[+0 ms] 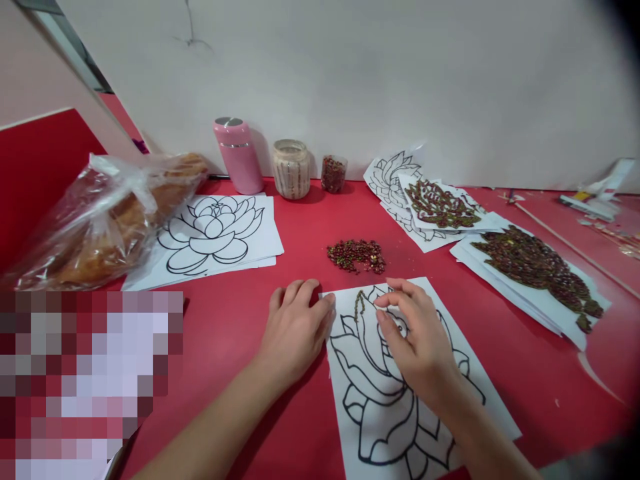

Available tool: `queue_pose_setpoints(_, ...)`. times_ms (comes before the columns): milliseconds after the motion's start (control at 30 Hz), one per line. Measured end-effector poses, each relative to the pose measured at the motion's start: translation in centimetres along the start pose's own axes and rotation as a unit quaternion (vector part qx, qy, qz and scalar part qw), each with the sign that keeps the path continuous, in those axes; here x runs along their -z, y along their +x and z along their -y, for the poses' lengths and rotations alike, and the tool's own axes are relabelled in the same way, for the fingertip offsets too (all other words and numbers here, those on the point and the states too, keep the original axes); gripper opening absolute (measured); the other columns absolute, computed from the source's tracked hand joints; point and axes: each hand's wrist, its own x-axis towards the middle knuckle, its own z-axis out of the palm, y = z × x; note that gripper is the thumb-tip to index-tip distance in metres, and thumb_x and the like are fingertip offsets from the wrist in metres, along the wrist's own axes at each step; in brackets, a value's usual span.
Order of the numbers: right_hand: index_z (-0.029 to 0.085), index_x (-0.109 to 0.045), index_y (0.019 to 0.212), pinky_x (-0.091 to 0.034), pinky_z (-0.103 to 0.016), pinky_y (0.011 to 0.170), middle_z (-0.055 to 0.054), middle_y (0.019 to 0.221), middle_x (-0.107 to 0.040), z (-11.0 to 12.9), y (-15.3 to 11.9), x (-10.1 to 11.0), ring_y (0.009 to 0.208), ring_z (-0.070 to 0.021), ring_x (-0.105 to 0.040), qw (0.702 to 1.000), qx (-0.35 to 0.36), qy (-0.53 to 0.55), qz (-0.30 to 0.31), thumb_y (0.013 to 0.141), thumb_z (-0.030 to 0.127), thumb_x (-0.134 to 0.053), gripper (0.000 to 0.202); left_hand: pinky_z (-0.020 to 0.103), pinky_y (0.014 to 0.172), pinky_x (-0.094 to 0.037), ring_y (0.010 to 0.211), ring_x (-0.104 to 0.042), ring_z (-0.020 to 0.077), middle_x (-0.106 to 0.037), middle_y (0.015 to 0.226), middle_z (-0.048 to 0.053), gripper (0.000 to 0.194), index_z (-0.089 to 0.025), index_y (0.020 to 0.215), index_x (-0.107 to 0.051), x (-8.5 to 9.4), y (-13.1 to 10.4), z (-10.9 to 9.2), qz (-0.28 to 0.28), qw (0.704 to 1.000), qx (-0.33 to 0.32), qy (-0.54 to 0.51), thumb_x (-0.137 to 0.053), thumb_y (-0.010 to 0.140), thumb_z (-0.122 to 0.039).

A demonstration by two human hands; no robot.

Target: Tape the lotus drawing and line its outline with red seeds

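A sheet of white paper (365, 427) with a black-outlined lotus drawing lies on the table in front of me. My left hand (295, 330) rests palm down at its upper left edge, fingers loosely bent and slightly apart, holding nothing. Over the upper part of the drawing is my right hand (423, 333), its thumb and index fingertips close together in a pinch. Whatever may be between them is too small to make out. A row of small green beans (358, 305) follows one petal's outline. Just beyond the sheet sits a loose pile of red and green beans (356, 257).
A pink flask (239, 157), a glass jar (291, 170) and a small cup of beans (333, 175) stand by the wall. Left are a bagged brown item (120, 227) and lotus sheets (265, 227). Bean-covered drawings (537, 273) lie at right on the red table (225, 320).
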Motion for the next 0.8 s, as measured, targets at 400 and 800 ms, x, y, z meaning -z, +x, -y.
queue_pose_setpoints(400, 0.018, -0.056, 0.086, -0.039, -0.026, 0.07, -0.003, 0.084, -0.047, -0.7, 3.5, 0.2, 0.078, -0.0129, -0.045, 0.951, 0.2, -0.023, 0.233, 0.085, 0.019, -0.042, 0.015, 0.044, 0.084, -0.033, 0.104, -0.04, 0.0259, -0.049, 0.114, 0.01, 0.026, -0.024, 0.103, -0.058, 0.1, -0.1, 0.0, 0.003, 1.0, 0.005, -0.013, -0.037, 0.088, -0.029)
queue_pose_setpoints(800, 0.016, -0.055, 0.08, -0.039, -0.029, 0.069, -0.005, 0.082, -0.047, -0.9, 3.6, -0.2, 0.079, -0.0149, -0.044, 0.947, 0.214, -0.062, 0.232, 0.086, 0.019, -0.039, 0.017, 0.044, 0.083, -0.034, 0.104, -0.041, 0.0255, -0.05, 0.112, 0.009, 0.025, -0.024, 0.101, -0.058, 0.2, -0.1, -0.1, -0.002, 1.0, 0.005, -0.013, -0.037, 0.087, -0.028)
